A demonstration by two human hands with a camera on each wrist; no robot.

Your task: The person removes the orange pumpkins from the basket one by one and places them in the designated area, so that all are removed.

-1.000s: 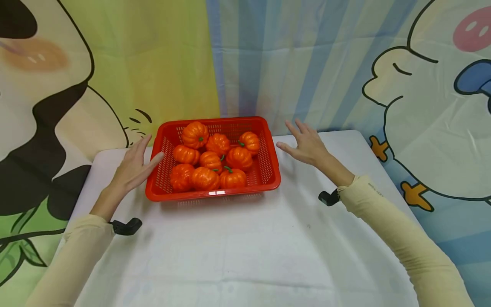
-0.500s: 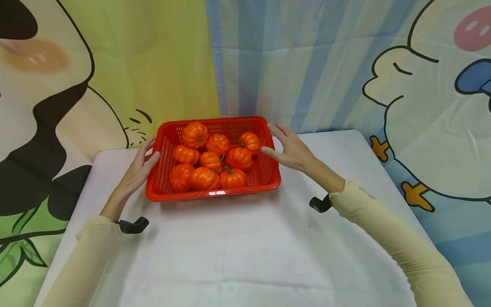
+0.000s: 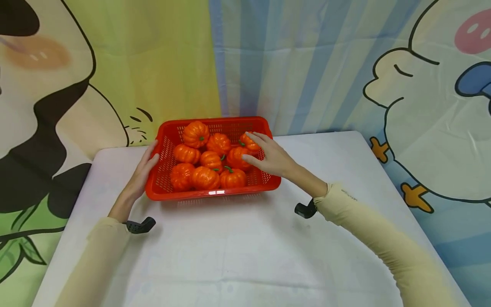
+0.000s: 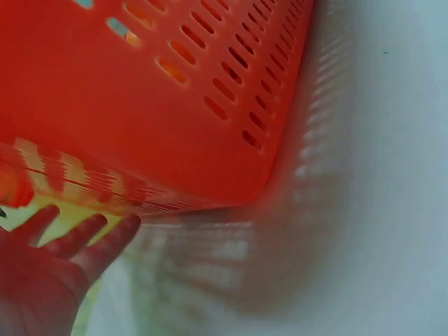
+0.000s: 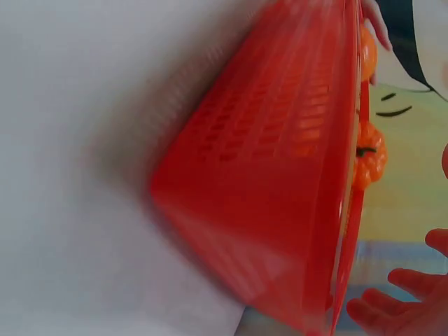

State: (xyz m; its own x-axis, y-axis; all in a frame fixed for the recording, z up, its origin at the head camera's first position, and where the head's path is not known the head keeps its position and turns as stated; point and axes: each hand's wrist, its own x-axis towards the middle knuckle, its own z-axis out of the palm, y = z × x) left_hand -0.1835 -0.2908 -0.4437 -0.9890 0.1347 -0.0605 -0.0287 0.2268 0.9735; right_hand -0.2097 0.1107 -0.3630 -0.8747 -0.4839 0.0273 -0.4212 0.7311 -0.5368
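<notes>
A red plastic basket [image 3: 215,195] with slotted walls stands on the white-covered table and holds several small orange pumpkins [image 3: 205,178] with green stems. My left hand [image 3: 140,175] is at the basket's left side, fingers extended; the left wrist view shows the fingertips [image 4: 115,234] beside the slotted wall, and whether they touch it I cannot tell. Over the right part of the basket reaches my right hand [image 3: 273,157], its fingers spread above the pumpkins at the right. It partly covers the rear right pumpkin [image 3: 245,140], and nothing is seen in its grasp.
The white table [image 3: 230,247] extends in front of the basket and to both sides. Close behind it hangs a printed curtain [image 3: 261,64] with cartoon figures. A black wrist camera [image 3: 305,209] sticks out below the right forearm, another [image 3: 141,225] below the left.
From the right of the basket, my right hand has moved left over its rim to above the pumpkins. My left hand has come in closer to the left rim. The basket has stayed put.
</notes>
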